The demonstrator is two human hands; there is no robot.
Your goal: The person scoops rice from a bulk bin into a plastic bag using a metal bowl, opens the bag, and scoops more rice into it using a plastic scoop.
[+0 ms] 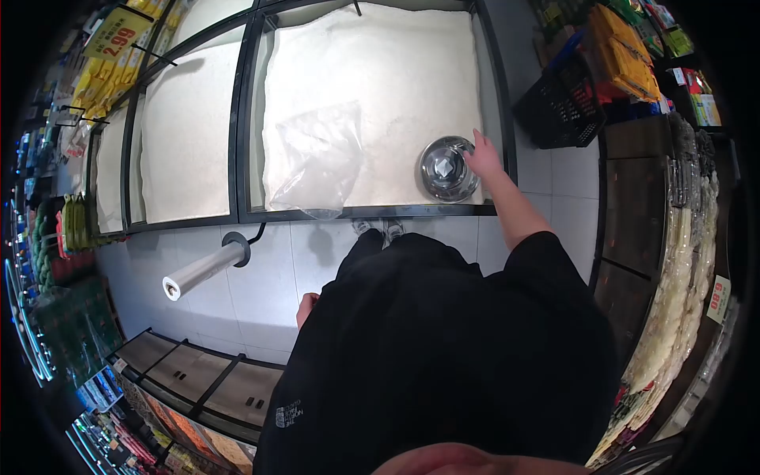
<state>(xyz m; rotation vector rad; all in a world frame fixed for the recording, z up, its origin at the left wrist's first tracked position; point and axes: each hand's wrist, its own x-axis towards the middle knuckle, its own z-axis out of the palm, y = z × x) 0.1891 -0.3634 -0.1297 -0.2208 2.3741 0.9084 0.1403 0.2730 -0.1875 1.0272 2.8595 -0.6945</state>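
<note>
My right hand (484,156) is at the right rim of a shiny round metal bowl (448,188), its fingers closed on the edge. The bowl rests on a wide bed of white, fine-looking rice or flour (380,79) in a black-framed bin. A clear plastic bag (317,162) lies crumpled on the white bed, left of the bowl, its lower end over the front frame. Low beside my body hangs my left hand (306,308), mostly hidden by my black shirt; its visible fingers look curled, with nothing seen in them.
A roll of clear plastic bags (202,271) sits on a holder below the bin frame. Other white-filled bins (190,134) adjoin on the left. At the right stand a black shopping basket (564,107) and shelves of packaged goods (681,229). Brown bins (194,368) line the lower left.
</note>
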